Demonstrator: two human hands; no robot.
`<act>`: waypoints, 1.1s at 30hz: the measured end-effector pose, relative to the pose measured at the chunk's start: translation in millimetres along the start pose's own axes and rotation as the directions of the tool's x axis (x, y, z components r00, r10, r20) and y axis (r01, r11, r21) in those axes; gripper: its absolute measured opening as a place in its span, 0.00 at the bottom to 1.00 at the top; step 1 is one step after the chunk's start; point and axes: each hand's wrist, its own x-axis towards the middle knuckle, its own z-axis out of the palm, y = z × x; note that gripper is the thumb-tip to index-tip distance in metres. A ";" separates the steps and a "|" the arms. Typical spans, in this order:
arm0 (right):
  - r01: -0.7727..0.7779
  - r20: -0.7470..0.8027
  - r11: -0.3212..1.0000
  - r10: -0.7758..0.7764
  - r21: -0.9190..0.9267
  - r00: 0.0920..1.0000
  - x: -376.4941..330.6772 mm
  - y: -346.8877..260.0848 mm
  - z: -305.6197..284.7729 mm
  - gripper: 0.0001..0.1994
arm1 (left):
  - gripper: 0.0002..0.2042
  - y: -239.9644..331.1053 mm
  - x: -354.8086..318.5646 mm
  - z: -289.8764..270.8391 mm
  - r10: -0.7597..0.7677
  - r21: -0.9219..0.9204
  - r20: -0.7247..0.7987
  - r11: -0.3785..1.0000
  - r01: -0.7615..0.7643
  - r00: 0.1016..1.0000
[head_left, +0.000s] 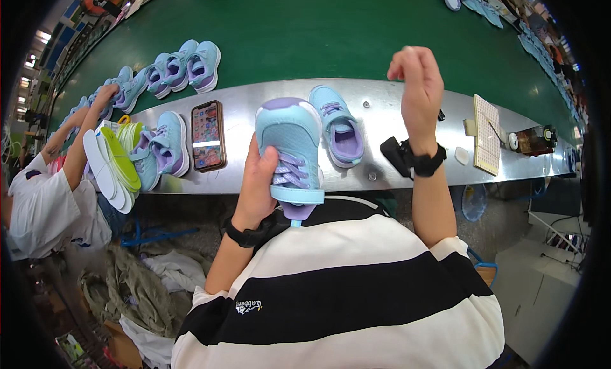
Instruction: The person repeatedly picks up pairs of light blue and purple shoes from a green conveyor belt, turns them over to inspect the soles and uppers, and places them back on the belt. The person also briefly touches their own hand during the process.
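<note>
My left hand (256,187) grips a light blue child's sneaker (296,130) with purple laces, thumb across its side. The sneaker stands toe up above the metal table edge, its heel toward me. Just right of it, the matching sneaker (342,130) rests on the metal strip, its purple lining showing. My right hand (418,86) is raised over the right part of the table, its fingers curled in and pressed together, with nothing visible in them. A black band with a small box-like device (398,156) sits at the right wrist.
A phone (208,137) and more blue sneakers (170,143) lie to the left, beside white and green insoles (114,165). A co-worker's arms (83,130) reach in there. Behind runs a green belt (305,38) with a sneaker row. A notepad (487,137) and dark bottle (533,140) stand right.
</note>
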 end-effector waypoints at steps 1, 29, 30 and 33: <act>-0.016 -0.004 0.967 0.016 -0.253 1.000 4.4 5.3 -4.6 0.15 | 0.31 0.2 2.4 -3.0 -0.046 -0.034 0.030 0.998 0.047 0.999; 0.260 0.281 0.669 -0.079 -0.697 0.956 100.0 59.5 -26.7 0.11 | 0.08 -33.2 -4.2 -74.2 0.123 0.502 -0.197 0.865 -0.008 0.973; 0.186 0.189 0.603 -0.060 -0.776 0.980 135.9 71.3 -31.0 0.13 | 0.08 -34.5 -3.4 -75.6 0.110 0.472 -0.204 0.882 -0.001 0.973; -0.077 -0.040 0.307 0.124 -0.949 0.991 275.4 79.2 -54.0 0.21 | 0.07 -34.3 -3.2 -77.0 0.103 0.388 -0.235 0.922 -0.004 0.967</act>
